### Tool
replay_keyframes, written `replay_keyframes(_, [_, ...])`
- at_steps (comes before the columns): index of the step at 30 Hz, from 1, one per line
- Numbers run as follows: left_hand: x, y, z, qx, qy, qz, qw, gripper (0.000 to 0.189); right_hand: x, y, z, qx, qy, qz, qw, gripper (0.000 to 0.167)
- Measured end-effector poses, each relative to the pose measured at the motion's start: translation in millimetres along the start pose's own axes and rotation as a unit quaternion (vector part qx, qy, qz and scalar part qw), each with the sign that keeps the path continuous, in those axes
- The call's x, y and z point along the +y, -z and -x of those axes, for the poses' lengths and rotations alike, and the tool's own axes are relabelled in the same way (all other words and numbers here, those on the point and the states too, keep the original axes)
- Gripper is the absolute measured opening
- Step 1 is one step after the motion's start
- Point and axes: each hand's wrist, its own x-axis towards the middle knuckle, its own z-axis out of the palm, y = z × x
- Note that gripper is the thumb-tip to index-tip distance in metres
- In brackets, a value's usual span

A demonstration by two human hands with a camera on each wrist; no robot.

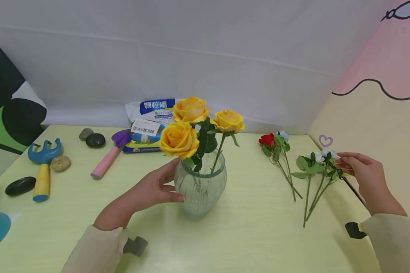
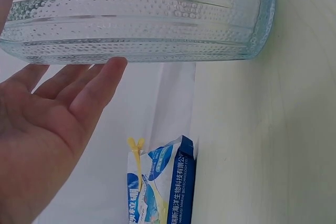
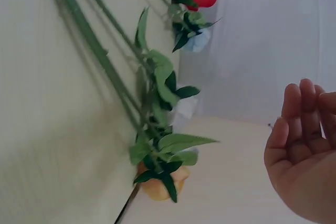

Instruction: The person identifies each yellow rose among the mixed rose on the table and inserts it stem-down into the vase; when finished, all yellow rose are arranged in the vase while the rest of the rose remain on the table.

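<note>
Three yellow roses (image 1: 179, 140) with dark leaves stand in a clear textured glass vase (image 1: 199, 197) at the middle of the table. My left hand (image 1: 150, 191) holds the vase from its left side, thumb in front and fingers behind. On the right, my right hand (image 1: 372, 178) is beside white roses (image 1: 329, 153) that lie on the table with their stems towards me. In the right wrist view, its fingers (image 3: 310, 114) are loosely bent, apart from the flowers, and hold nothing. A yellow-orange rose (image 3: 161, 188) lies among the leaves there.
A red rose (image 1: 267, 140) and a pale blue one (image 1: 283, 135) lie behind the white roses. Leftward are a purple-and-pink trowel (image 1: 105, 162), a blue-and-yellow hand rake (image 1: 42, 178), several stones (image 1: 20, 185) and a printed bag (image 1: 146, 131). Walls border the table's back and right.
</note>
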Motion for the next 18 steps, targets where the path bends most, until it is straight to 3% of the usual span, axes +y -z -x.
replay_keyframes(7, [0.7, 0.3, 0.5, -0.003, -0.016, 0.001, 0.9999, 0.099, 35, 31, -8.2, 0.004, -0.088, 0.036, 0.9954, 0.019])
replay_keyframes(10, [1.0, 0.4, 0.2, -0.002, -0.018, 0.002, 0.9998, 0.099, 46, 36, -10.3, -0.015, -0.109, 0.084, 0.9904, 0.019])
replay_keyframes(12, [0.7, 0.6, -0.1, -0.001, -0.017, 0.002, 0.9999, 0.099, 50, 36, -10.7, -0.037, -0.123, 0.127, 0.9836, 0.016])
replay_keyframes(15, [0.2, 0.4, 0.3, 0.0, -0.013, 0.002, 0.9999, 0.099, 55, 35, -10.0, -0.063, -0.142, 0.209, 0.9654, 0.018])
replay_keyframes(18, [-0.3, 0.1, 0.8, 0.001, -0.01, 0.001, 0.9999, 0.099, 60, 35, -11.2, -0.069, -0.167, 0.248, 0.9518, 0.032])
